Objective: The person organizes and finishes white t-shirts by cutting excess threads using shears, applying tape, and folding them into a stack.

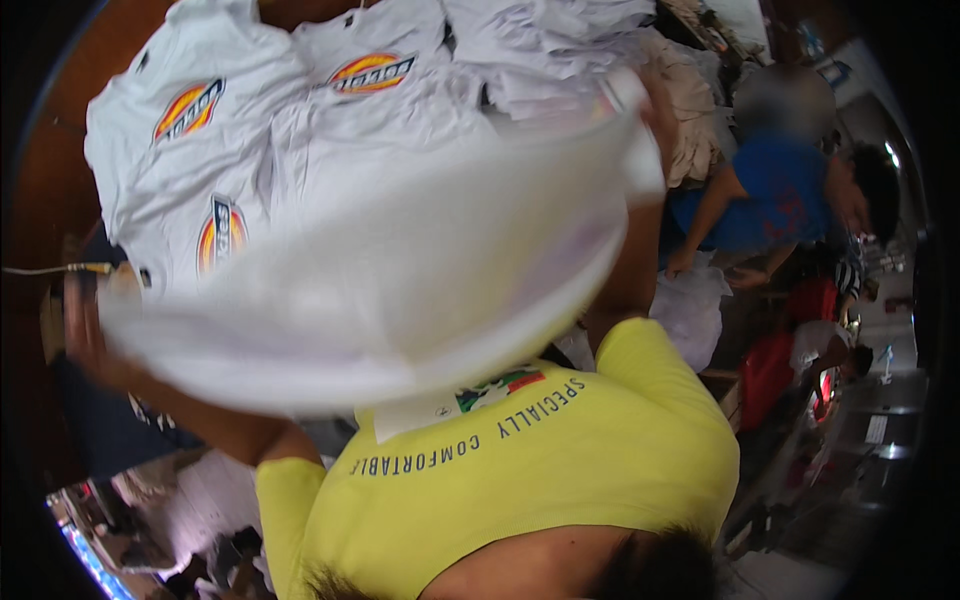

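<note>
A white T-shirt (400,260) is stretched out in the air between my two hands, smeared by motion. My left hand (92,335) grips its edge at the far left, and the fingers there are blurred. At the upper right my right hand (657,115) is closed on the opposite end, partly hidden by the cloth. Under and beyond the lifted cloth lie more white T-shirts with a red, yellow and dark blue chest print, among them a T-shirt at the far left (150,95) and a T-shirt beside it (385,40).
Beige cloth (692,125) is heaped past my right hand. To the right a person in a blue shirt (770,195) handles white, see-through material (692,310). A cable (60,269) reaches in from the left. Piled cloth (200,500) lies at the lower left. Farther right another person bends over.
</note>
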{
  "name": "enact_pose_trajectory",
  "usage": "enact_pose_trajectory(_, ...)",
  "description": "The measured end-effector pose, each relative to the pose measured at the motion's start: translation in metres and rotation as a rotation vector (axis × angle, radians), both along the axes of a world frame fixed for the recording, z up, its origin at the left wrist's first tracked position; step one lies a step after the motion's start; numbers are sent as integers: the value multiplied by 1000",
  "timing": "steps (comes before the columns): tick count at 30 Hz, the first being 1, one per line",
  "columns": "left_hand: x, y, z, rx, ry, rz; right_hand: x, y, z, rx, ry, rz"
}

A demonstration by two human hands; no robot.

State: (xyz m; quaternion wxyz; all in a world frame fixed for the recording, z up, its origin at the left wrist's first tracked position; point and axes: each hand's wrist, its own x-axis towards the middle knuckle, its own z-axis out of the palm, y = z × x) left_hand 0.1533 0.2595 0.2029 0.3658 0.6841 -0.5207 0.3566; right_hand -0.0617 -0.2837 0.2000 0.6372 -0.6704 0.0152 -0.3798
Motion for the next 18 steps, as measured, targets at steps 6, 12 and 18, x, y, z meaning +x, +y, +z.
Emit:
enact_pose_trajectory(6, 107, -113, -83, -452, 1105, -16, 150, 9, -106, 318, 85, 92)
enact_pose_trajectory(12, 26, -126, -227, 372, 813, 101, 76, 54, -258, -343, 650, 333)
enact_pose_trajectory(18, 32, -138, -217, 332, 436, 575, 23, 125, -232, -1027, 457, 266)
